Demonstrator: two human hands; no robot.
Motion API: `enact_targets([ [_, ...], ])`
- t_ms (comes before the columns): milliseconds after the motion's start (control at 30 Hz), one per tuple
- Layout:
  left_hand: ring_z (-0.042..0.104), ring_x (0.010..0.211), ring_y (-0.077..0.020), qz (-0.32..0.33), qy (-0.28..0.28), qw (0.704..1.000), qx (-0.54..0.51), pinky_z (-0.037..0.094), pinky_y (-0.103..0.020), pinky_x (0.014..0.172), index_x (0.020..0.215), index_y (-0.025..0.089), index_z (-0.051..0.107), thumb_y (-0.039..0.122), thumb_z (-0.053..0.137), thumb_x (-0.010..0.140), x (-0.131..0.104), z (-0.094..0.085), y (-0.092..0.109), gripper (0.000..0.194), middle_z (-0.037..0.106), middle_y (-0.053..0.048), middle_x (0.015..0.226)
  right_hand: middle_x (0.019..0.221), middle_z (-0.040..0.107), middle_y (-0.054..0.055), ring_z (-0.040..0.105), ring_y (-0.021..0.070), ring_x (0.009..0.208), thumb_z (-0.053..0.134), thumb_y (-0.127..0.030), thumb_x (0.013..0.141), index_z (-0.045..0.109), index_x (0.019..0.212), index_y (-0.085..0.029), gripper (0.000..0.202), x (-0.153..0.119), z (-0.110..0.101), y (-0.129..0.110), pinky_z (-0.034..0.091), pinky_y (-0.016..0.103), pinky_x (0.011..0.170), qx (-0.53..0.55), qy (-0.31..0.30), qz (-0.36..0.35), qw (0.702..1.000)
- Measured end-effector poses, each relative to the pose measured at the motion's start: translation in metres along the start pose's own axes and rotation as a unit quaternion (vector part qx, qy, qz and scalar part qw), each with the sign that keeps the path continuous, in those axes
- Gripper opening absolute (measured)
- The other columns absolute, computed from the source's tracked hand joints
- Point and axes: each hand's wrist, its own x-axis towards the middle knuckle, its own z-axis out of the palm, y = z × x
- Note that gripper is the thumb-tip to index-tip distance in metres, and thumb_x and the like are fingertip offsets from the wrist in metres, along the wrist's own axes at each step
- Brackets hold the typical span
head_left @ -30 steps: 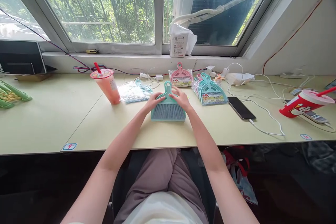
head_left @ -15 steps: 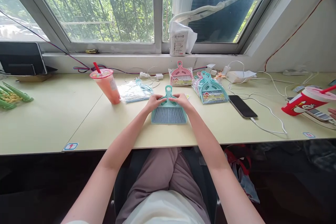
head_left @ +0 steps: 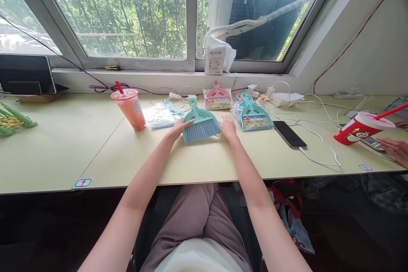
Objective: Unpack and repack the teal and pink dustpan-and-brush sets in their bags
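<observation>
A teal hand broom (head_left: 204, 131) with grey-blue bristles lies nested in a matching small dustpan (head_left: 198, 113). My left hand (head_left: 179, 128) grips this set by its left edge, and it is tilted with the handle leaning left. My right hand (head_left: 228, 128) is off the set, just beyond its right end, with fingers stretched forward on the table. A scrap of printed paper or packaging shows partly between the set and my right hand. Bagged teal sets (head_left: 255, 112) lie to the right, and a bagged pink set (head_left: 217, 95) sits behind.
Clear plastic bags (head_left: 161, 114) and a drink cup (head_left: 130, 108) stand left. A phone (head_left: 289, 134) with a white cable lies right. Farther right are a red cup (head_left: 360, 128) and another person's hand (head_left: 395, 149). The table's front edge runs close to my lap.
My right hand has let go of the broom and dustpan set and moved right. The set has turned and tilted left in my left hand. Another person's hand shows more at right.
</observation>
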Motion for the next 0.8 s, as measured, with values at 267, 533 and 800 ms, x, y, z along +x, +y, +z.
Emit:
enact_targets([
  [267,0.067,0.096,-0.0283,0.019,0.145,0.986,-0.079,0.053,-0.037,0.079,0.104,0.017,0.066,0.046,0.084,0.061,0.011,-0.009,-0.006,0.055,0.07,-0.01,0.099,0.105,0.073,0.012,0.066,0.0264,0.104,0.058,-0.021,0.089,0.075,0.098,-0.021,0.019,0.003,0.002,0.005,0.048,0.033,0.085,-0.021,-0.011,0.025,0.999],
  [533,0.067,0.098,-0.0285,0.031,0.199,0.979,-0.038,0.053,-0.04,0.087,0.091,0.016,0.067,0.035,0.082,0.063,0.011,-0.003,-0.01,0.036,0.07,-0.01,0.093,0.113,0.071,0.009,0.063,0.0262,0.107,0.058,-0.058,0.088,0.073,0.096,-0.021,0.04,-0.006,-0.02,-0.03,0.05,0.036,0.087,0.408,0.014,-0.145,0.901],
  [800,0.068,0.085,-0.0261,0.026,0.138,0.989,-0.038,0.054,-0.038,0.08,0.084,0.015,0.065,0.033,0.076,0.068,0.006,0.009,-0.012,0.027,0.07,-0.009,0.084,0.094,0.065,0.005,0.059,0.0236,0.092,0.063,-0.062,0.083,0.059,0.077,-0.021,0.041,-0.028,-0.013,-0.061,0.045,0.034,0.081,0.316,-0.091,-0.244,0.912],
])
